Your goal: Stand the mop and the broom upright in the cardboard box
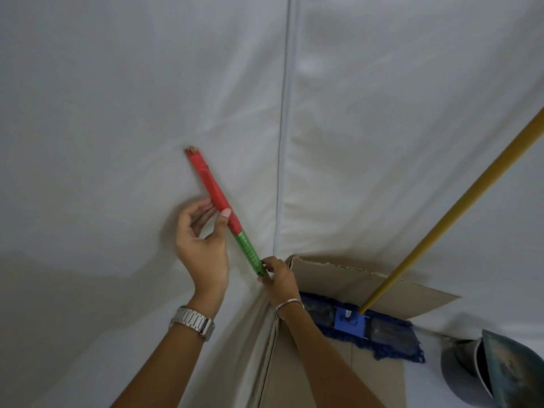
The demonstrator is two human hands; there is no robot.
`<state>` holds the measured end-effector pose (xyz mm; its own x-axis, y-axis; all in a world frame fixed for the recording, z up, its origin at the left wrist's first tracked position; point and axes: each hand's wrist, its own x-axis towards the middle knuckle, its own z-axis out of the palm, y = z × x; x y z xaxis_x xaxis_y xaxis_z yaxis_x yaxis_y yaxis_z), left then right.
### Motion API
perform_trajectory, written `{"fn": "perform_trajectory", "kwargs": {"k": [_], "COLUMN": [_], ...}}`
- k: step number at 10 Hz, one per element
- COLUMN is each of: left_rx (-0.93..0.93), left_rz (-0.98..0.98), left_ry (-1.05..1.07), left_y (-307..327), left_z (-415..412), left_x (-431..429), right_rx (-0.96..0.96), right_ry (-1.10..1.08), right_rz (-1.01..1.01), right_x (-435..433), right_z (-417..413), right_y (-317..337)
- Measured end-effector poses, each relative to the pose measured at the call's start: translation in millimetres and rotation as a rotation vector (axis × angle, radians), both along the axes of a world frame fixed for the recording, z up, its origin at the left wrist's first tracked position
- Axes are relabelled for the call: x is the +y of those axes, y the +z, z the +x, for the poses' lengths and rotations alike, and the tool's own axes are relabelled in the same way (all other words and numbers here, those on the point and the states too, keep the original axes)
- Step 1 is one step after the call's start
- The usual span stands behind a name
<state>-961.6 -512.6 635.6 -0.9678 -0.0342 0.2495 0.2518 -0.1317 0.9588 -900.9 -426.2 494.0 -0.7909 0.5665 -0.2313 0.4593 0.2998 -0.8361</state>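
Note:
A broom handle [212,187], red at the top and green lower down, leans up and left against the white sheet. My left hand [203,245] touches its red part with thumb and fingertips, fingers loosely curled. My right hand [278,278] grips the green part just above the cardboard box [332,275]. The broom's head is hidden behind my right arm and the box wall. The mop stands in the box, its blue head [353,322] resting across the box and its yellow handle [459,207] slanting up to the right.
A white fabric backdrop [117,83] with a vertical seam fills the view behind and on the floor. A grey dustpan [494,369] lies on the floor to the right of the box. A box flap [424,298] hangs open on the right.

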Motion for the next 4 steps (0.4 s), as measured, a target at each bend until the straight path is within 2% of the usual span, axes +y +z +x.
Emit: {"fn": "perform_trajectory", "kwargs": {"k": [2,4], "left_rx": [0.192,0.378], "left_rz": [-0.159,-0.358], "left_ry": [0.115,0.037], "left_y": [4.3,25.5], "left_z": [20.2,53.4], "left_x": [5.3,23.5], "right_rx": [-0.061,-0.111], "right_ry": [0.018,-0.023], "right_rz": [-0.021,0.055], "right_x": [8.1,36.2], "right_z": [29.5,69.6], "right_y": [7.1,30.8]}}
